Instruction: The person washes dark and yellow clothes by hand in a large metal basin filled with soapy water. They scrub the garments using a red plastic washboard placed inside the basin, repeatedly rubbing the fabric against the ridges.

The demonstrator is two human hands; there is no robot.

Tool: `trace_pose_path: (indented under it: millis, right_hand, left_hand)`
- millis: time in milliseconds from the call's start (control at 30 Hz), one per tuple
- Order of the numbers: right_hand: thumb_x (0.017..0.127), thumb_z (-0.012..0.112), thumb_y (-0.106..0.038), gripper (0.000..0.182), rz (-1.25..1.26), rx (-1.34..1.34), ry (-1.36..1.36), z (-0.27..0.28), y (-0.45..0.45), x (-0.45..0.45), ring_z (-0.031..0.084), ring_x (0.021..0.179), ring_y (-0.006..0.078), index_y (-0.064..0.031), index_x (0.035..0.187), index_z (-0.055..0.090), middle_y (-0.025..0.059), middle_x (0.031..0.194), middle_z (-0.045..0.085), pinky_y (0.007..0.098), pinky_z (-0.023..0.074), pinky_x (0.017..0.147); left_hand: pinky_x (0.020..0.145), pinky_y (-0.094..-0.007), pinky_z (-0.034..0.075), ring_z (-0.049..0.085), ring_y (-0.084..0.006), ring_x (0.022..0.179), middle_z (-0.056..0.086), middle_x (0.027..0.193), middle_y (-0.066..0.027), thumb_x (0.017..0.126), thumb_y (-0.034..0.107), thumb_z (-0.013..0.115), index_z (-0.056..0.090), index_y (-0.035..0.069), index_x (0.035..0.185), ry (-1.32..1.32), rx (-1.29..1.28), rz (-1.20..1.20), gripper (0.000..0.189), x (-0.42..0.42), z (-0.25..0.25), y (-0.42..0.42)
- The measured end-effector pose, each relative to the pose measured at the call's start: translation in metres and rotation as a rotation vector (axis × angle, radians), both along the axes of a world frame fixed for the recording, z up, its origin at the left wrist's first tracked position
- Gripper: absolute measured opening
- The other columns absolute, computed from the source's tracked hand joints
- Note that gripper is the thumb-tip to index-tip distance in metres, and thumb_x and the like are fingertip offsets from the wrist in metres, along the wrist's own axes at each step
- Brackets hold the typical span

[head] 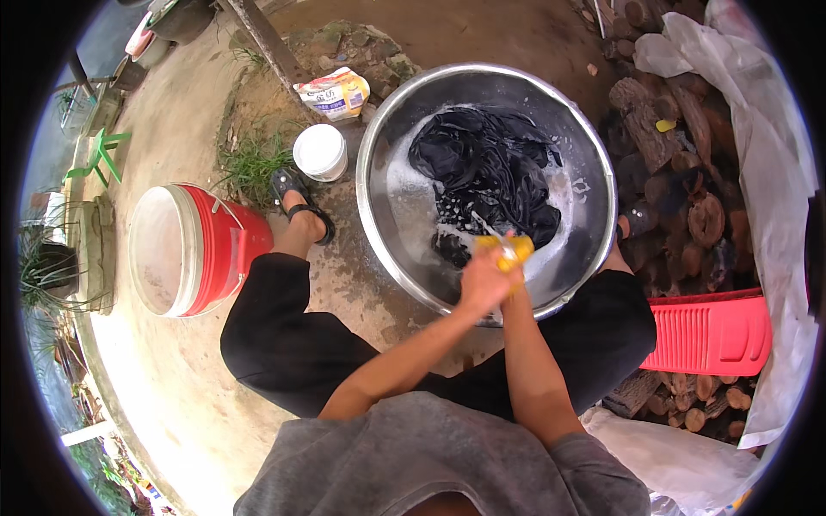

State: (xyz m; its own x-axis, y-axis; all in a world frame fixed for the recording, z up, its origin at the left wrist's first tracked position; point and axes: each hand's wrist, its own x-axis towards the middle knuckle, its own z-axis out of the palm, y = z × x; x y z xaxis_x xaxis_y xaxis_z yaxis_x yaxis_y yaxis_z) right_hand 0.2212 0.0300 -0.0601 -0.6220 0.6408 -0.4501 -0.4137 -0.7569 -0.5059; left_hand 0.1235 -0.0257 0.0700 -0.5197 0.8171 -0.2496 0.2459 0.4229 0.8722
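A wide metal basin (413,274) rests between my legs. Inside it, wet black clothing (490,168) lies bunched in foamy water (413,193). Over the basin's near side, my left hand (485,280) grips a bunched yellow cloth (524,248) with white suds on it. My right hand (515,285) is pressed close beside it on the same cloth, and its fingers are partly hidden. A blurred white streak runs from the cloth toward the black clothing.
A lidded red bucket (222,226) stands to the left. Past my left foot are a white tub (321,151) and a printed detergent pouch (334,93). Stacked firewood (697,193), a red plastic washboard (706,332) and plastic sheeting (768,148) line the right. A green stool (100,158) sits farther left.
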Motion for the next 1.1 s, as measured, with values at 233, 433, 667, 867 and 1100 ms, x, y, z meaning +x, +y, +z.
trace_pose_path:
  millis: [233,433,667,867,1100]
  right_hand:
    - [0.095,0.056,-0.030,0.043,0.093,0.016,-0.508,0.004,-0.015,-0.033,0.061,0.101,0.0174,-0.0156,0.134,0.047,0.0073,0.118,0.059,0.0367,0.0531,0.085]
    - [0.077,0.073,-0.009,0.067,0.447,0.678,-1.013,0.018,0.075,-0.015,0.058,0.110,0.0233,-0.0216,0.136,0.045,0.0100,0.124,0.054,0.0376,0.0526,0.086]
    - [0.067,0.080,-0.038,0.113,1.071,0.823,-1.736,-0.026,0.128,0.014,0.023,0.142,0.0327,-0.0277,0.153,0.007,0.0050,0.154,0.025,0.0674,0.0260,0.104]
    - [0.068,0.079,-0.042,0.095,1.381,0.761,-1.699,-0.047,0.070,0.014,0.052,0.123,0.0371,-0.0071,0.145,0.035,0.0138,0.131,0.057,0.0504,0.0442,0.098]
    - [0.071,0.065,-0.002,0.049,0.536,1.081,-1.129,0.082,0.040,-0.020,0.064,0.107,0.0291,0.0061,0.119,0.059,0.0221,0.110,0.067,0.0329,0.0466,0.095]
  left_hand:
    - [0.078,-0.0409,0.055,0.064,-0.0330,0.099,0.065,0.109,-0.0173,0.079,0.043,0.067,0.065,0.009,0.108,0.377,-0.474,-0.193,0.045,-0.098,-0.038,0.027]
    - [0.106,-0.0642,0.026,0.025,-0.0388,0.140,0.034,0.149,-0.0146,0.080,0.041,0.067,0.054,0.017,0.129,0.922,-0.349,-0.298,0.056,-0.123,-0.096,0.038]
    - [0.111,-0.0627,0.015,0.026,-0.0353,0.141,0.033,0.152,-0.0120,0.076,0.046,0.070,0.045,0.026,0.138,0.880,-0.310,-0.972,0.070,-0.069,-0.160,0.026]
    - [0.111,-0.0539,0.019,0.040,-0.0285,0.133,0.046,0.142,-0.0129,0.083,0.039,0.063,0.056,0.021,0.130,0.967,-0.667,-0.583,0.051,-0.155,-0.181,0.040]
    - [0.103,-0.0428,0.040,0.043,-0.0372,0.128,0.042,0.142,-0.0192,0.076,0.013,0.071,0.050,0.013,0.134,0.520,-0.218,-0.391,0.061,-0.141,-0.104,0.018]
